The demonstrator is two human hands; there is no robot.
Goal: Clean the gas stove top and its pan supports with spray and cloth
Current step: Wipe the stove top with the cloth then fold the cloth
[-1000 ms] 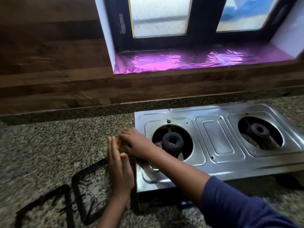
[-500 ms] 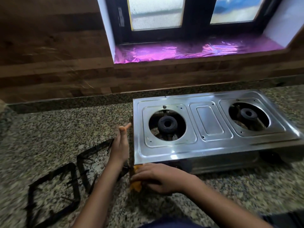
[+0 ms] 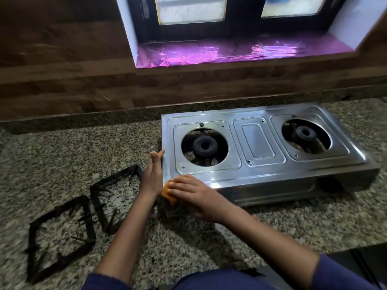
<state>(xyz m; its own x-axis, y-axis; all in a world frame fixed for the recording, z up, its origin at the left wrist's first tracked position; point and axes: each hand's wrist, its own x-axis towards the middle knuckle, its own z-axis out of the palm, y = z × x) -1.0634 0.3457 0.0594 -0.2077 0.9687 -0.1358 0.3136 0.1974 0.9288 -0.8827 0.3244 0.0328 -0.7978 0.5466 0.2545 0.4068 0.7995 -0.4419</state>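
A two-burner steel gas stove (image 3: 259, 143) sits on the granite counter, its pan supports taken off. My right hand (image 3: 194, 195) presses an orange cloth (image 3: 167, 190) against the stove's front left corner. My left hand (image 3: 154, 174) lies flat with straight fingers against the stove's left side. Two black square pan supports lie on the counter to the left, one nearer the stove (image 3: 109, 195) and one further left (image 3: 60, 237). No spray bottle is in view.
The speckled granite counter (image 3: 83, 147) runs left and in front of the stove. A wooden backsplash (image 3: 62, 70) rises behind it. Purple foil covers the window sill (image 3: 230, 52) above the stove. The stove's control knob (image 3: 328, 184) shows on its front right.
My right hand with the cloth has gone from the stove's left side down to its front left corner, then up onto the front edge. My left hand stayed against the stove's left side.
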